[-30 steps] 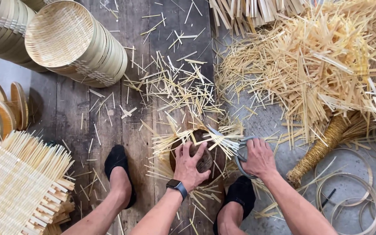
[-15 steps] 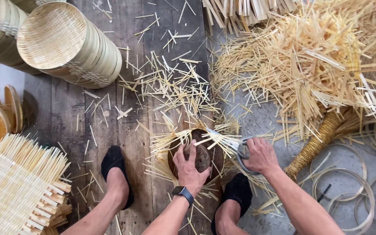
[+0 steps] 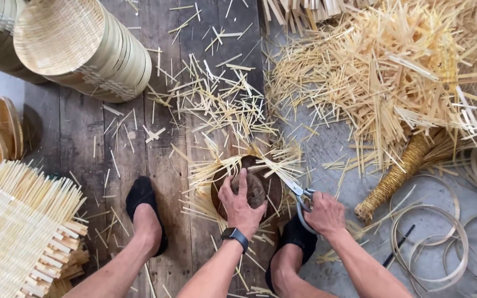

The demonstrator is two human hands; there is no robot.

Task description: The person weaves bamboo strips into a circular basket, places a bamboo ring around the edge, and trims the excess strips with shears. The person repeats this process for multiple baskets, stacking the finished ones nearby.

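On the plank floor between my feet, my left hand (image 3: 242, 203) presses flat, fingers spread, on a round wooden block (image 3: 249, 187) over woven bamboo strips (image 3: 216, 168); my right hand (image 3: 324, 214) grips scissors (image 3: 299, 194), seemingly trimming the rim.

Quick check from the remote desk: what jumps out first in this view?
At bottom centre, the left hand presses a round dark mould onto a woven bamboo mat whose loose strip ends fan out around it, while the right hand works scissors at its edge. A big heap of bamboo offcuts fills the upper right, and a stack of finished round trays lies upper left.
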